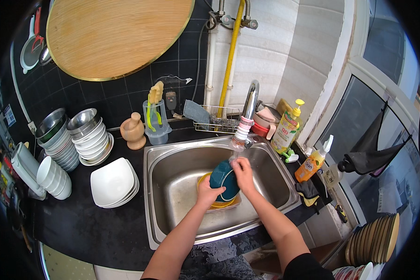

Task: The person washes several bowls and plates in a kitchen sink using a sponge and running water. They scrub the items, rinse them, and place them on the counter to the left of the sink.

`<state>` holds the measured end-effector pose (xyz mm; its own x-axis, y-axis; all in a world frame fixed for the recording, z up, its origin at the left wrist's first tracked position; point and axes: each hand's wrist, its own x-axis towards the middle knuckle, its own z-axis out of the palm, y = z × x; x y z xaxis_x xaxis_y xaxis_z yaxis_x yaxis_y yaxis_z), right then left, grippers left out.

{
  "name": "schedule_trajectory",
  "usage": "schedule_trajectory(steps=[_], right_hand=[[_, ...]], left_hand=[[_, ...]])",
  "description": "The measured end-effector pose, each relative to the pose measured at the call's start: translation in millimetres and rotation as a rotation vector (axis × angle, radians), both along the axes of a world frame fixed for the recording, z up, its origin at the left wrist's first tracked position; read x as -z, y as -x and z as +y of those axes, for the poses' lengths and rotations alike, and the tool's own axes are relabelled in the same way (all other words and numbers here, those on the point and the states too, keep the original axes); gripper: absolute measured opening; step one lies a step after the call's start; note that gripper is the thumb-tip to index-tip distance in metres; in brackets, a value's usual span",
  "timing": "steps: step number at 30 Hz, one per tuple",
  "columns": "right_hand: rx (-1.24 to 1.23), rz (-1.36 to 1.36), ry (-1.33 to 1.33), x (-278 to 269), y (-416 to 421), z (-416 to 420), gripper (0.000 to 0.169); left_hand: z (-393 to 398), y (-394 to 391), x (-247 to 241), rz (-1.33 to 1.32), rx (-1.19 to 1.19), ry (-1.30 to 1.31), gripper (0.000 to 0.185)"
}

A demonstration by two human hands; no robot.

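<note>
My left hand [209, 193] grips the left edge of a dark teal bowl [219, 177], thumb laid across its surface. The bowl is tilted under the tap [240, 140], where water runs down onto it. At its upper right side, my right hand [243, 173] has its fingers bunched against the bowl; the fingertips are partly hidden. Below the bowl, a yellow dish [231, 203] rests in the stainless steel sink [176, 203], mostly covered by the bowl and my left hand.
Left of the sink stand white square plates [112, 182], white bowls [54, 178], stacked bowls [91, 140] and a wooden mortar [133, 133]. A wire rack [217, 127] sits behind. A pump bottle [287, 127] and an orange spray bottle [311, 164] line the right. Stacked plates [372, 241] stand lower right.
</note>
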<state>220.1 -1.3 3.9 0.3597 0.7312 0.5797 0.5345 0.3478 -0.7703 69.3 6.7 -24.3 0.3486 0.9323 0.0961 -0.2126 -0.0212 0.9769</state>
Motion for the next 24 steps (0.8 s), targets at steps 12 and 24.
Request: schedule_trajectory(steps=[12, 24], right_hand=[[-0.123, -0.185, 0.141, -20, 14, 8, 0.027], [-0.112, -0.467, 0.217, 24, 34, -23, 0.052]], left_hand=[[-3, 0, -2, 0.048, -0.039, -0.119, 0.042], [8, 8, -2, -0.291, -0.142, 0.220, 0.041]])
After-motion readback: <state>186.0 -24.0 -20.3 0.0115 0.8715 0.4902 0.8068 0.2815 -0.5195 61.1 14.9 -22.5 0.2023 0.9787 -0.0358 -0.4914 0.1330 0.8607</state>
